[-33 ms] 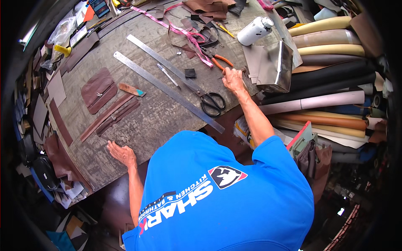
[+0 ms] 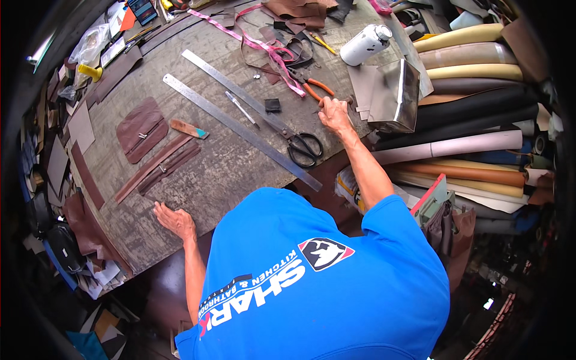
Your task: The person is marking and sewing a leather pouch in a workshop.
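My left hand (image 2: 174, 221) rests at the near edge of the worn table (image 2: 234, 171), fingers stretched out and holding nothing. Beyond it lie a long brown leather strip (image 2: 153, 168), a darker zippered strip (image 2: 171, 168) and a rounded brown leather piece (image 2: 142, 130) with a zipper pull on it. At the right, my right hand (image 2: 335, 114) is closed beside the orange-handled pliers (image 2: 318, 87); what its fingers hold is hidden. Black-handled scissors (image 2: 305, 149) lie just left of that hand. Two steel rulers (image 2: 240, 132) cross the middle, with a pen (image 2: 242, 110) between them.
A white bottle (image 2: 365, 45) and a shiny metal box (image 2: 394, 96) stand at the far right. Rolls of material (image 2: 468, 71) are stacked beside the table. Pink tape (image 2: 273, 48) and leather scraps (image 2: 297, 11) lie at the back. A wooden-handled blade (image 2: 188, 128) sits near the leather.
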`<state>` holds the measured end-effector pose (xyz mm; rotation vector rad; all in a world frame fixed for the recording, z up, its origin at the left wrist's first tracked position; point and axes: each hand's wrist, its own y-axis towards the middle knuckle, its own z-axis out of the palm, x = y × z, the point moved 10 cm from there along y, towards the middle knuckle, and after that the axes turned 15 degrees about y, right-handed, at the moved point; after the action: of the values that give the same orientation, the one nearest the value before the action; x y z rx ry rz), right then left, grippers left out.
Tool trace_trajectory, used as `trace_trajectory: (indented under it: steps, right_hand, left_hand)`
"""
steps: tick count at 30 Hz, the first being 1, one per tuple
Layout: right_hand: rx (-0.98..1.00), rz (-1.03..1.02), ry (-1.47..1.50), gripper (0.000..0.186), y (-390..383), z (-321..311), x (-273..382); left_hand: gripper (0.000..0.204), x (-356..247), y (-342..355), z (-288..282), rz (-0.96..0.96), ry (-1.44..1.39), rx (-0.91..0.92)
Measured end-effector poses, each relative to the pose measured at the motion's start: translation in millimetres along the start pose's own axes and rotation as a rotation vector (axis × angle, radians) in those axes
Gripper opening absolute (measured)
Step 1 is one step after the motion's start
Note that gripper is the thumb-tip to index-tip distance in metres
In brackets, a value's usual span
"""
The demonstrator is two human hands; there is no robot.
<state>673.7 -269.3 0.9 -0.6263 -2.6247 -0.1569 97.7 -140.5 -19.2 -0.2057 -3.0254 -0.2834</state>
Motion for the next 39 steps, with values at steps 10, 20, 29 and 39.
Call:
trace_trajectory:
  steps: [10, 20, 29, 39]
  right_hand:
    - [-0.343, 0.458, 0.778, 0.027, -55, -68, -97]
    - [-0.441, 0.376, 0.291, 0.015, -61, -94, -115]
    - [-0.259, 0.382, 0.014, 0.024, -20, -66, -131]
    - [-0.179, 0.285, 0.213, 0.023, -6, -50, -143]
  left_hand:
    - [0.061, -2, 0, 0, 0.017, 0.001, 0.002]
    - [0.059, 3, -1, 10, 0.048, 0.025, 0.000]
    - [0.058, 1, 1, 5, 0.058, 0.003, 0.003]
    - [0.058, 2, 2, 3, 0.038, -0.009, 0.040]
